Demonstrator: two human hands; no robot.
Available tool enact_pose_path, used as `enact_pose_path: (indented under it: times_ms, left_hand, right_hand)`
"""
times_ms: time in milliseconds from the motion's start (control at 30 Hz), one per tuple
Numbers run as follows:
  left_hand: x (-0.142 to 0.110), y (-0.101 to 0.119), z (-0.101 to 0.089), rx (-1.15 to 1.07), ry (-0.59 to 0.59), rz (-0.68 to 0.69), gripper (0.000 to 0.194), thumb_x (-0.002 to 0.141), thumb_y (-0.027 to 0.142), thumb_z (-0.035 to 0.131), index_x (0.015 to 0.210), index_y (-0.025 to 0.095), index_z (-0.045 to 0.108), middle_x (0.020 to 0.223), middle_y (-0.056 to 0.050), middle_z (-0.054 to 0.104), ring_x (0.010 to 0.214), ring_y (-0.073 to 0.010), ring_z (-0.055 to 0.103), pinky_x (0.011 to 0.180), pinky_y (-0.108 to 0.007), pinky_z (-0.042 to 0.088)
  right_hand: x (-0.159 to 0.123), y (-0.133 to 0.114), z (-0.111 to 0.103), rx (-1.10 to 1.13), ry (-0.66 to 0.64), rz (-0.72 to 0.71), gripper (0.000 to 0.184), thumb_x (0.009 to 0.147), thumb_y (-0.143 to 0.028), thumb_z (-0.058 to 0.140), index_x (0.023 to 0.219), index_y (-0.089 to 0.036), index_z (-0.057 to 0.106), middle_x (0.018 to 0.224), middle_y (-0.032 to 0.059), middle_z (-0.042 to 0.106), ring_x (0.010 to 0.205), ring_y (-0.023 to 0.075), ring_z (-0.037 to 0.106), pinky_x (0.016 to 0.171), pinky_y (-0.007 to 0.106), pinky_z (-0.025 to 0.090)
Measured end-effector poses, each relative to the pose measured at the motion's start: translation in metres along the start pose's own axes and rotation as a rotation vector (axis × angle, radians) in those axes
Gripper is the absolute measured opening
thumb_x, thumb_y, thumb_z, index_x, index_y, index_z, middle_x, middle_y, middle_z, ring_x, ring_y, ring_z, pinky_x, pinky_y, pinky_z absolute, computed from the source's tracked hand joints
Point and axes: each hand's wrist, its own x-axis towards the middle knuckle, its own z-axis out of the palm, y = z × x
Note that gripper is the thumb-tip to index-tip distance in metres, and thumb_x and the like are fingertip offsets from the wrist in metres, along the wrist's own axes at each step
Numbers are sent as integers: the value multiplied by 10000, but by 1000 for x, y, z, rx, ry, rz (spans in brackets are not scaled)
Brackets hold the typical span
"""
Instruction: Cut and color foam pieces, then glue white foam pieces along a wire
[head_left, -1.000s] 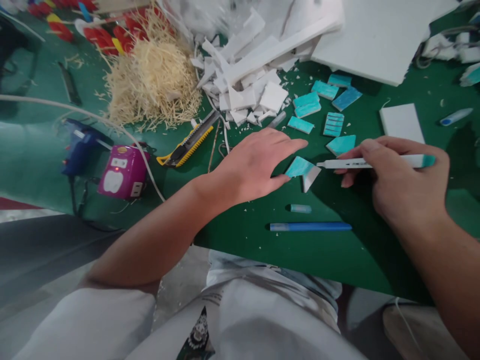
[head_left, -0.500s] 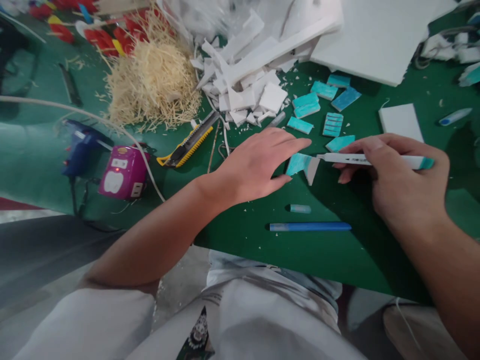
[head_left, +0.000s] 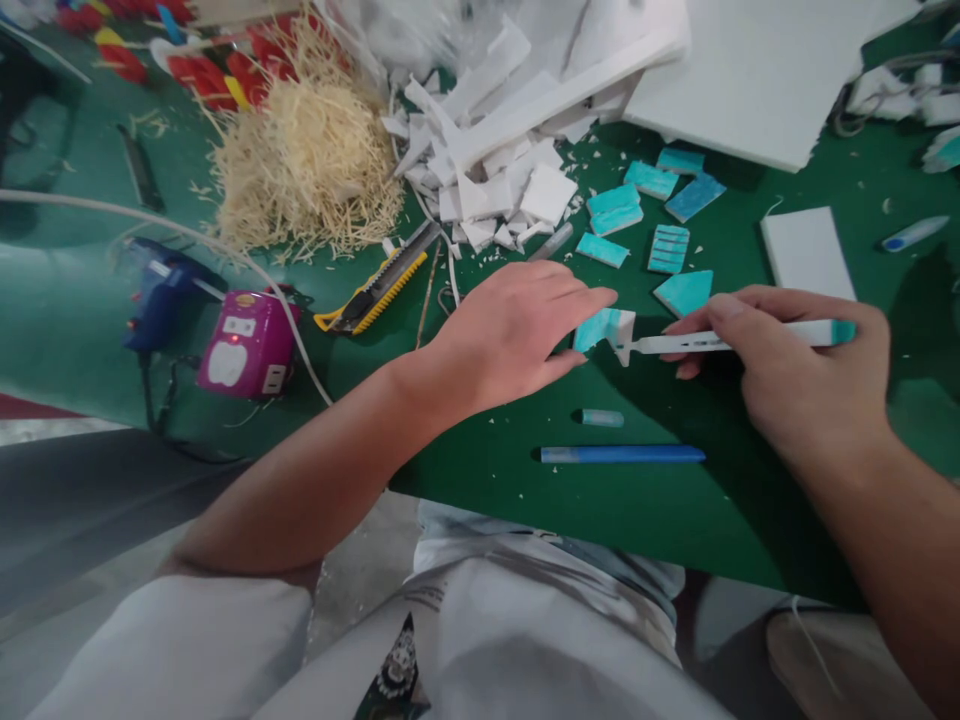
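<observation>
My right hand (head_left: 806, 365) grips a white marker (head_left: 720, 342) with a teal end, its tip at the right edge of a small foam piece (head_left: 600, 328). That piece is coloured turquoise on its left and still white at its notched right end. My left hand (head_left: 521, 340) pinches the piece's left side between thumb and fingers against the table. Below it lie a teal marker cap (head_left: 602, 417) and a blue marker (head_left: 622, 454). Several turquoise foam pieces (head_left: 615, 208) are just beyond my hands, among them a pointed one (head_left: 686, 292).
White foam scraps (head_left: 495, 190) and a heap of straw (head_left: 315, 160) cover the back. A yellow box cutter (head_left: 379, 285), a purple power adapter (head_left: 246, 345) and a blue glue gun (head_left: 165, 290) are on the left. Large foam sheets (head_left: 742, 80) lie back right.
The marker tip has moved down along the foam piece's right end, and my right hand has shifted slightly left and down. My left hand stays nearly still.
</observation>
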Motion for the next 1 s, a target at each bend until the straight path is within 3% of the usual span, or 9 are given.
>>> enact_pose_path:
  times_ms: [133,300,533,800,1000]
  left_hand:
    - [0,2,0,7,0,-8,452,1051,267,648,1486,149,622,1354,-133,755,1312,-285,681,1121,-421,519]
    - [0,2,-1,7,-15,-25,453,1049,239,651,1494,156,624,1353,-129,759,1303,-283,692,1112,-418,531]
    - [-3,-3,2,-94,12,-4,588,1023,210,671,1589,148,525,1573,-152,643,1496,-290,580,1250,-450,468]
    - [-6,-10,1,-168,-19,100,607,985,127,605,1585,166,524,1520,-140,671,1467,-258,595,1239,-425,483]
    - [-4,-11,1,-97,-5,54,575,1004,224,683,1559,158,552,1467,-146,697,1403,-285,637,1188,-438,513]
  right_hand:
    - [1,2,0,-42,-9,-48,161,884,-314,767,759,-276,860,552,-17,688,548,142,640,546,282,495]
    - [5,6,-1,82,49,-38,221,826,-233,733,612,-244,786,580,-3,725,430,149,609,482,319,499]
    - [5,3,0,107,44,-1,208,825,-194,682,652,-232,792,587,-4,721,444,147,625,522,321,508]
    - [4,2,0,90,39,-26,202,851,-229,707,670,-232,797,581,-1,707,465,153,631,529,321,519]
    - [4,4,-2,26,-11,-74,233,906,-322,757,693,-265,831,530,-13,671,495,142,634,522,291,518]
